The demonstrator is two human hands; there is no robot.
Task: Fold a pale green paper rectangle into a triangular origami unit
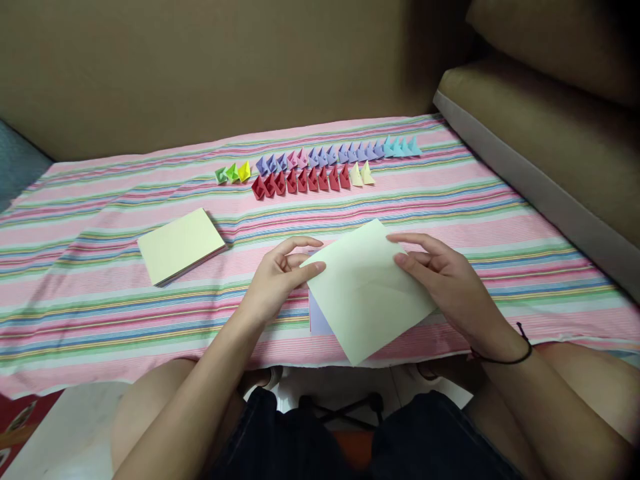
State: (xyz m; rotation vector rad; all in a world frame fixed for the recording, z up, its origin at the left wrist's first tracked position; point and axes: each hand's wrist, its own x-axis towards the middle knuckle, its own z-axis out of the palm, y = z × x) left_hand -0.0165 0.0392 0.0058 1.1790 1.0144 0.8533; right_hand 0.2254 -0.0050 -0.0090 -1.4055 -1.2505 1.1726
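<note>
A pale yellow-green sheet of paper (370, 293) is held up in front of me, tilted so that one corner points toward my lap. My left hand (283, 270) pinches its left corner between thumb and fingers. At the upper right edge, my right hand (440, 277) grips the same sheet, thumb on top. Faint creases run across the paper's middle. Beneath it, partly covered, lies purple paper (319, 317) on the striped cloth.
A stack of pale yellow paper (183, 245) lies to the left. Rows of small folded paper pieces (300, 180) in several colours stand farther back on the striped cloth (500, 227). Brown cushions (540, 147) border the right side, and a brown backrest (225, 67) rises behind.
</note>
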